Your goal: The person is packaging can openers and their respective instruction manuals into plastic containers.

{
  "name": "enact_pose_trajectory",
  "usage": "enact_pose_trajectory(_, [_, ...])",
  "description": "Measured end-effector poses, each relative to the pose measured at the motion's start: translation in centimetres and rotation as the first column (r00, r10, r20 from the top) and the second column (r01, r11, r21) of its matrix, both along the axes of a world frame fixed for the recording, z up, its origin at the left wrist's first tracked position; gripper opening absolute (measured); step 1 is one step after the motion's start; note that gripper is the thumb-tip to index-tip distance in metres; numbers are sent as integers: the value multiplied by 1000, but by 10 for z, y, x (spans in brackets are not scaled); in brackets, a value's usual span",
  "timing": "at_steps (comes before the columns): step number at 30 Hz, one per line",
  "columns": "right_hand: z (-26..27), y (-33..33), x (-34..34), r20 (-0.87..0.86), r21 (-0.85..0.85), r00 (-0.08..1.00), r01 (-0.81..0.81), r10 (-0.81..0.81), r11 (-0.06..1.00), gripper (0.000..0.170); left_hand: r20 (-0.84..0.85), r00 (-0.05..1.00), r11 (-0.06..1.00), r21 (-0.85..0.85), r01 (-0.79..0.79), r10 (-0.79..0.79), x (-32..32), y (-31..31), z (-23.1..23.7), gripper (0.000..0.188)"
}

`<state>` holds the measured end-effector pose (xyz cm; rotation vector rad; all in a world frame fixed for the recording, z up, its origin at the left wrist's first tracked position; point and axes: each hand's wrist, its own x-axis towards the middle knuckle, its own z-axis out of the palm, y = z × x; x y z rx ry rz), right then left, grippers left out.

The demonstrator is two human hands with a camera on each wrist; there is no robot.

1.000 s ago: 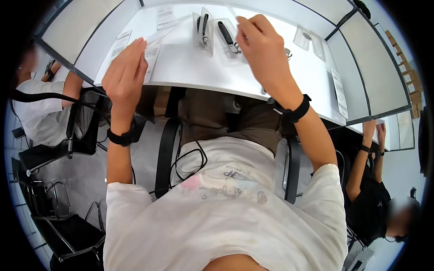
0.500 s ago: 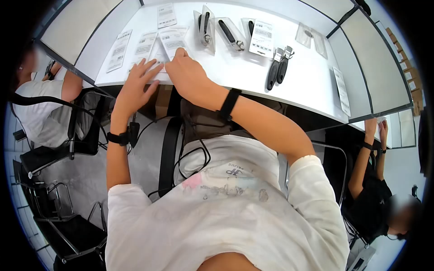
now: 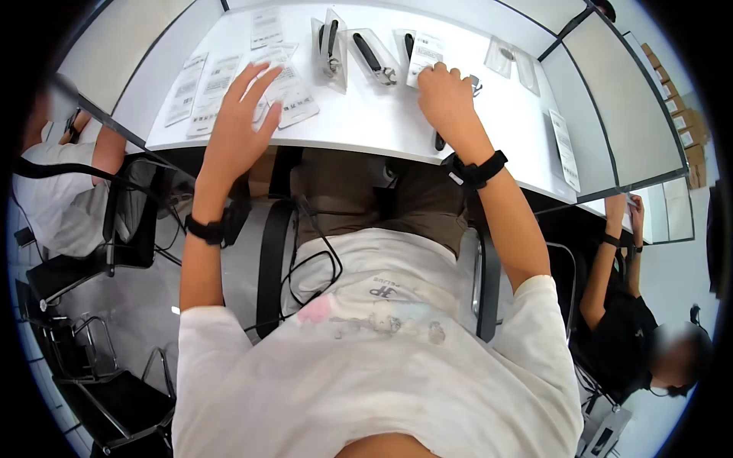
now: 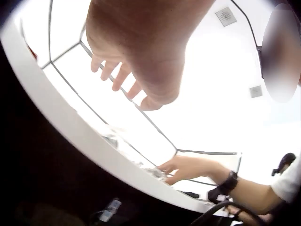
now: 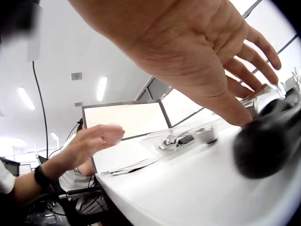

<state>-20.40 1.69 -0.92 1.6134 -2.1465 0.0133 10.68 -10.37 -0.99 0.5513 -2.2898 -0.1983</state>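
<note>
Desk: a white desk (image 3: 366, 118) holds printed cards (image 3: 217, 88) at left, clear packs (image 3: 376, 59) with black-handled tools at far centre, and flat clear packaging (image 3: 500, 57) at far right.
Room: pale partitions (image 3: 649, 122) flank us, a seated person at either side; boxes (image 3: 693, 137) stack beyond, right.
Left hand: our left hand (image 3: 238, 133), fingers spread wide, hovers over the cards, holding nothing.
Right hand: our right hand (image 3: 447, 99) reaches palm down, fingers loosely bent and parted, gripping nothing we can see; whether it touches the card beneath, we cannot tell.
Loose tool: a dark handle (image 3: 440, 141) shows at the near side of the right hand.
Wrist views: the right one reveals ceiling lights (image 5: 101, 88) and the handle's blurred end by our thumb, hidden from the head camera.
</note>
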Motion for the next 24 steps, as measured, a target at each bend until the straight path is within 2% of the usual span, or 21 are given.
enact_pose_trajectory(1, [1, 5, -4, -3, 7, 1000, -1, 1, 1000, 17, -38, 999, 997, 78, 9, -6, -19, 6, 10, 43])
enact_pose_trajectory(3, [5, 8, -8, 2, -28, 998, -63, 63, 998, 5, -51, 999, 996, 84, -10, 14, -55, -4, 8, 44])
enact_pose_trajectory(8, [15, 17, -18, -75, -195, 992, -112, 99, 974, 3, 3, 997, 990, 117, -78, 79, -112, -51, -17, 47])
enact_pose_trajectory(10, [17, 20, -23, 42, -296, 993, -94, 112, 951, 4, 53, 995, 988, 119, -94, 88, -118, -62, -19, 47])
enact_pose_trajectory(12, [14, 25, -26, 77, -260, 987, -113, 138, 959, 6, 71, 990, 985, 116, -127, 119, -124, -65, -24, 47])
enact_pose_trajectory(14, [12, 28, -29, 138, -206, 973, -152, 183, 967, 12, -16, 998, 963, 263, -55, 61, -131, -65, -24, 48])
enact_pose_trajectory(15, [13, 27, -28, 136, -209, 973, -154, 185, 966, 12, -26, 998, 973, 224, -53, 60, -135, -67, -27, 48])
enact_pose_trajectory(16, [14, 25, -26, 212, -151, 964, -128, 158, 980, 15, -51, 998, 972, 234, -17, 30, -139, -70, -31, 48])
enact_pose_trajectory(17, [15, 24, -25, 285, -90, 950, -105, 127, 990, 19, -65, 998, 986, 164, -8, 19, -144, -73, -33, 48])
enact_pose_trajectory(18, [14, 21, -28, 285, -90, 950, -109, 130, 990, 19, -78, 997, 995, 96, -1, 9, -147, -71, -31, 48])
enact_pose_trajectory(19, [14, 18, -31, 321, -95, 933, -139, 163, 986, 22, -76, 997, 995, 98, -5, 13, -148, -69, -29, 48])
enact_pose_trajectory(21, [13, 13, -35, 358, -103, 913, -168, 194, 980, 25, 24, 999, 944, 327, -43, 37, -155, -68, -23, 50])
enact_pose_trajectory(24, [13, 9, -41, 476, -208, 839, -184, 264, 961, 32, 3, 1000, 916, 402, -15, 15, -165, -64, -18, 51])
